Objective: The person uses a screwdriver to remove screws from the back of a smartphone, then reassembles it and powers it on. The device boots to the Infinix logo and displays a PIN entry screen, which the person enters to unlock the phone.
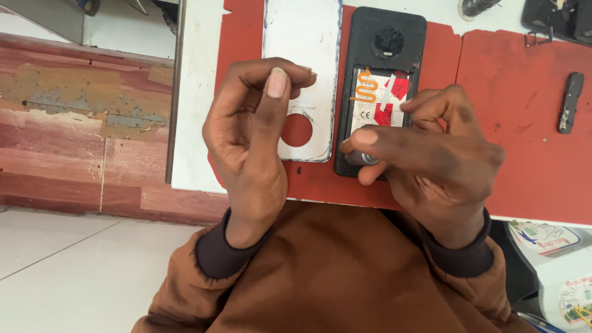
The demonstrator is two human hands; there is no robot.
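Note:
An opened black phone [385,43] lies back-up on a red mat [530,123], its battery and orange flex cable exposed. Beside it on the left lies its white back cover [302,37] with a round camera hole. My right hand [431,154] rests over the phone's lower end and grips a small grey metal tool [362,158], probably a screwdriver, with its tip hidden. My left hand [253,135] is raised over the back cover, thumb pinched against the fingertips. Nothing shows between them.
The red mat sits on a white table [197,92] whose left edge drops to a tiled floor. A small black part [570,102] lies at the right of the mat. Dark tools [561,18] are at the far right corner. Stickered objects [546,237] sit lower right.

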